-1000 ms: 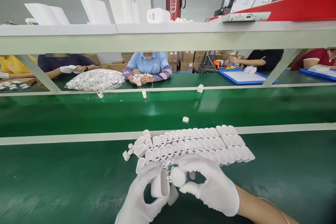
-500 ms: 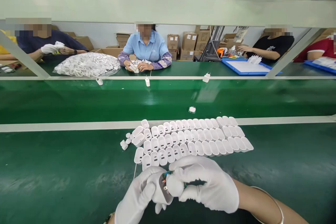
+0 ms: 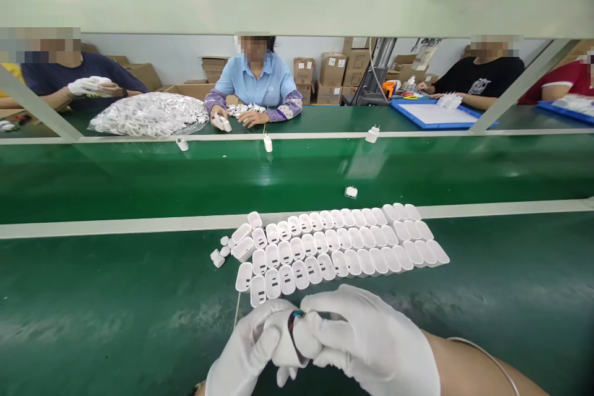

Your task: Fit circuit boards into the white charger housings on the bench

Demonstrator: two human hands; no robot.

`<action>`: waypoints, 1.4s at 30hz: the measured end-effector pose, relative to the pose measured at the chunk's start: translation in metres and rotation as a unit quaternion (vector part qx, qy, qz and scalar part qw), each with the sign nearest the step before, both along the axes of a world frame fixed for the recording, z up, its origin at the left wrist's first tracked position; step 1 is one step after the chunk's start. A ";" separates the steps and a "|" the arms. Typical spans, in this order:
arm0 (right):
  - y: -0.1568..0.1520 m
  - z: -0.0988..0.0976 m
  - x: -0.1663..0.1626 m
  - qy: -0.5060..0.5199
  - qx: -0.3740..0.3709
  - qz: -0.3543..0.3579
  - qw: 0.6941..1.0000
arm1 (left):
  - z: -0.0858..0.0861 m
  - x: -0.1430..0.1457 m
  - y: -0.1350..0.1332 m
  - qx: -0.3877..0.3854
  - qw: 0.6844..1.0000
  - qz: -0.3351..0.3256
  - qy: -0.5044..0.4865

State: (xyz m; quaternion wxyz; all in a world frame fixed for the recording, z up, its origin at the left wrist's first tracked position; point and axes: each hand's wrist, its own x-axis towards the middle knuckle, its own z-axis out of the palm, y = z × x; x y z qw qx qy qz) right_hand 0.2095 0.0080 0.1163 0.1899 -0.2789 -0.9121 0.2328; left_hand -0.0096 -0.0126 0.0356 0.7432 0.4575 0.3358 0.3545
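Over the green workbench's (image 3: 116,322) near edge, the gloved left hand (image 3: 245,356) grips a white plastic charger shell (image 3: 282,349) and the right hand (image 3: 371,346) pinches its circuit-board insert (image 3: 296,320) at the mouth; pushed askew, it could jam.

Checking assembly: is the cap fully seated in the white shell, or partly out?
Partly out: a dark gap with board parts shows between the shell in the left hand and the cap in the right hand.

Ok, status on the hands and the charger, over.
Left hand and right hand both gripping one white charger, halves nearly together. Rows of shells on the green table just beyond.
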 end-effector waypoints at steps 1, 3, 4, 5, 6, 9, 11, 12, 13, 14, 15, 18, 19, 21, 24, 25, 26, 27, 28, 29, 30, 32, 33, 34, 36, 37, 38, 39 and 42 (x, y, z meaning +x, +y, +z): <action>0.000 0.001 0.000 0.000 0.004 0.000 1.000 | -0.001 0.000 0.000 -0.004 1.000 0.000 0.001; -0.001 0.002 -0.002 0.006 0.004 0.009 1.000 | -0.003 0.001 -0.001 -0.008 1.000 0.001 -0.004; -0.001 0.002 -0.003 0.004 0.009 0.008 1.000 | -0.004 0.002 -0.001 -0.008 1.000 0.005 -0.010; -0.002 0.001 -0.004 -0.006 0.020 0.003 1.000 | -0.005 0.003 -0.001 -0.008 1.000 0.007 -0.020; -0.002 0.000 -0.005 -0.019 0.034 -0.005 0.999 | -0.006 0.003 -0.002 -0.009 0.999 0.009 -0.033; -0.005 -0.003 -0.011 -0.046 0.064 -0.031 0.996 | -0.008 0.004 -0.004 -0.019 0.997 0.012 -0.076; -0.006 -0.005 -0.016 -0.041 0.069 -0.029 0.996 | -0.008 0.005 -0.004 -0.027 0.994 0.003 -0.106; -0.007 -0.007 -0.019 -0.035 0.074 -0.026 0.996 | -0.007 0.004 -0.004 -0.031 0.993 0.001 -0.118; -0.007 -0.008 -0.021 -0.031 0.081 -0.023 0.996 | -0.006 0.004 -0.004 -0.036 0.992 0.002 -0.124; -0.007 -0.010 -0.023 -0.027 0.091 -0.022 0.995 | -0.005 0.004 -0.004 -0.042 0.991 0.006 -0.125; -0.006 -0.012 -0.024 -0.023 0.102 -0.029 0.994 | -0.003 0.004 -0.004 -0.044 0.992 0.011 -0.116; -0.007 -0.021 -0.026 0.015 0.087 -0.048 0.995 | 0.002 0.006 -0.005 -0.015 0.999 0.011 -0.034; -0.008 -0.024 -0.025 0.035 0.057 -0.060 0.996 | 0.002 0.008 -0.005 -0.003 1.000 0.006 -0.008; -0.010 -0.031 -0.024 0.090 -0.004 -0.104 0.990 | 0.001 0.011 -0.006 0.021 0.999 0.018 0.029; -0.010 -0.037 -0.020 0.140 -0.127 -0.172 0.967 | -0.004 0.014 -0.004 0.103 0.986 0.046 0.126; -0.009 -0.038 -0.018 0.147 -0.179 -0.180 0.956 | -0.005 0.014 -0.002 0.145 0.973 0.042 0.176; -0.007 -0.039 -0.016 0.150 -0.235 -0.182 0.943 | -0.006 0.014 -0.001 0.186 0.956 0.030 0.226; -0.004 -0.039 -0.015 0.149 -0.284 -0.179 0.930 | -0.005 0.013 0.000 0.219 0.938 0.012 0.268; -0.002 -0.039 -0.014 0.153 -0.316 -0.179 0.919 | -0.005 0.012 0.001 0.245 0.923 -0.005 0.298; 0.000 -0.040 -0.013 0.159 -0.332 -0.180 0.912 | -0.003 0.012 0.002 0.262 0.911 -0.020 0.319; 0.002 -0.040 -0.013 0.159 -0.338 -0.183 0.909 | -0.002 0.012 0.002 0.271 0.903 -0.031 0.333; 0.003 -0.041 -0.014 0.141 -0.330 -0.194 0.913 | 0.001 0.014 0.001 0.270 0.900 -0.045 0.340; 0.003 -0.040 -0.015 0.127 -0.320 -0.200 0.917 | 0.002 0.015 0.001 0.263 0.902 -0.050 0.338; 0.003 -0.039 -0.016 0.112 -0.310 -0.203 0.922 | 0.002 0.016 0.000 0.256 0.905 -0.055 0.334; 0.002 -0.037 -0.018 0.091 -0.297 -0.203 0.928 | 0.003 0.018 -0.001 0.241 0.911 -0.064 0.327; 0.002 -0.035 -0.019 0.084 -0.302 -0.202 0.928 | 0.004 0.019 -0.002 0.232 0.915 -0.070 0.323; 0.003 -0.034 -0.019 0.078 -0.314 -0.202 0.924 | 0.004 0.019 -0.002 0.221 0.918 -0.076 0.321; 0.004 -0.033 -0.019 0.075 -0.333 -0.204 0.918 | 0.005 0.019 -0.002 0.211 0.920 -0.081 0.319; 0.010 -0.029 -0.017 0.066 -0.384 -0.203 0.898 | 0.007 0.017 -0.003 0.185 0.922 -0.106 0.322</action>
